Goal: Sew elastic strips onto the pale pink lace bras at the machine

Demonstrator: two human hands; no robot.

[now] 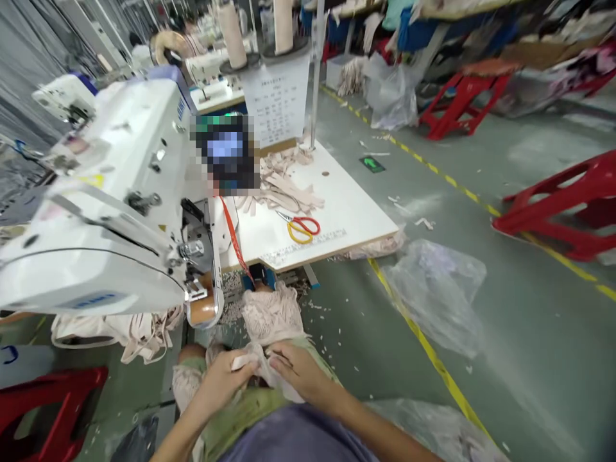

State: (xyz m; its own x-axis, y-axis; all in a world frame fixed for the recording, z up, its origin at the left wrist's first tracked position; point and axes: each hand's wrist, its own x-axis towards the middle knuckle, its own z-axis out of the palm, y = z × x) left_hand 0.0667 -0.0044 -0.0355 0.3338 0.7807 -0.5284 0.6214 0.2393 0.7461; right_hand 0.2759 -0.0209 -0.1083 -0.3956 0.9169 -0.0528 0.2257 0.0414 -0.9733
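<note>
Over my lap, my left hand (pixel 231 371) pinches one side of a thin, pale fabric piece (pixel 262 364). Its other side is gripped by my right hand (pixel 292 369), fingers closed a short way from the left ones. Just beyond both hands, a bundle of beige lace fabric (pixel 272 314) rests on my knee. More lace fabric (pixel 187 387) lies at the left, beside my leg. A white sewing machine (pixel 120 212) stands to the front left, its head above and apart from my hands.
Scissors (pixel 301 229) with red and yellow handles and beige strips (pixel 283 183) lie on the white table (pixel 356 192). Beige garments (pixel 129 333) hang under the machine. Red stools (pixel 568 205) and a plastic bag (pixel 437 289) stand or lie on the floor.
</note>
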